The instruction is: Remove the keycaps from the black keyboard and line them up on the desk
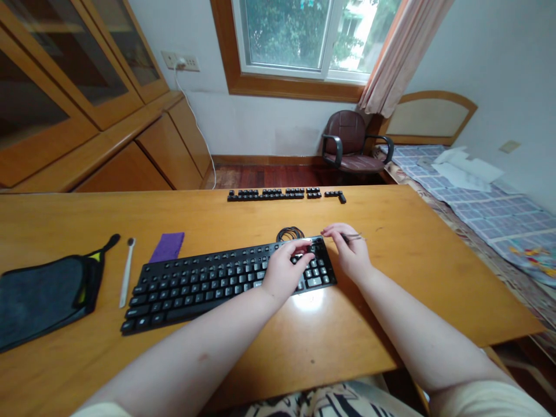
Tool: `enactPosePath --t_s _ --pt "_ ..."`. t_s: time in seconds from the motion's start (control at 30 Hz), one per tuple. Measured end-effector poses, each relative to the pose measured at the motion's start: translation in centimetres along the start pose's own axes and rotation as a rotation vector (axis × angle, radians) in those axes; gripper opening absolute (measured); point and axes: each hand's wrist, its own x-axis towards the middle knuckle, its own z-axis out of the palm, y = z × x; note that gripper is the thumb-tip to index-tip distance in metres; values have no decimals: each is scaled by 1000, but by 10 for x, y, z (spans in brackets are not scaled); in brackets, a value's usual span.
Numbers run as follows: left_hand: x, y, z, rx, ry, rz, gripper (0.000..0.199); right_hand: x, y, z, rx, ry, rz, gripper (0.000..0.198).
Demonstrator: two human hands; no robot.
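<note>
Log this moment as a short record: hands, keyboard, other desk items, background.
Left hand: over the right end of the black plastic keyboard; contact unclear
Right hand: by the keyboard's far right corner, holding a thin dark tool
Behind keyboard: coiled black cable; flat purple cloth near its left end
Far desk edge: small black keycaps in rows
Left of keyboard: white-handled toothbrush, dark grey pouch with yellow trim
Background: maroon armchair, white-framed window

Daylight from window (286,35), partly blown out | white glare on desk (408,249) | cabinet (104,113) interior dim | edges stretched
</note>
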Motion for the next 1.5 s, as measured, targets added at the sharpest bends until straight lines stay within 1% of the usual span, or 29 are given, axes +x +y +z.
enactPosePath --t_s 0.03,0.1,0.17,0.23,0.3,0.4,0.53,0.7,0.73,0.77,0.83,0.93,1.0,1.03,1.07,1.13,1.2,1.3,1.5 --pt "1 -2 1 -70 21 -26 24 1 -1 -3 -44 -32 -58 27" --pt "2 -5 4 -168 52 -66 24 2 -1 -9 -141 -162 -150 25" --pt "1 -7 5 -200 53 -78 18 1 -2 -11 -205 -329 -232 23" --pt "1 -7 5 -198 34 -78 13 0 -1 -11 -223 -427 -278 29" --pt "0 -8 5 -194 6 -77 10 -2 0 -9 -229 -430 -281 32" --pt "0 -11 5 -183 -32 -63 6 -4 4 -7 -276 -397 -272 29" --pt "1 -15 5 -143 -37 -33 4 -5 9 -7 -364 -395 -279 28" --pt "0 -9 5 -89 -66 -29 5 -6 5 -6 -403 -396 -263 28" --pt "0 -6 4 -80 -71 -24 6 -6 5 -6 -410 -397 -247 28" --pt "-1 -4 4 -77 -84 -18 12 -5 6 -7 -426 -397 -221 28" --pt "-1 -2 3 -62 -69 10 25 1 13 -10 -500 -375 -122 29" --pt "-2 -1 2 -30 -71 37 25 16 35 -20 -691 -277 139 30" --pt "-1 -1 1 -17 -74 30 23 27 53 -27 -777 -245 334 30" --pt "-1 -1 1 -12 -73 25 22 31 60 -30 -796 -243 397 29" --pt "-1 -1 2 -7 -71 23 21 34 66 -33 -806 -254 431 28" --pt "-1 0 2 0 -72 28 18 37 74 -35 -810 -276 436 27" --pt "-1 0 2 0 -75 39 17 37 77 -35 -815 -291 408 28" --pt "-1 1 2 5 -72 44 16 38 78 -32 -848 -281 388 30" --pt "-1 0 1 28 -69 63 16 48 84 -23 -976 -199 466 32"
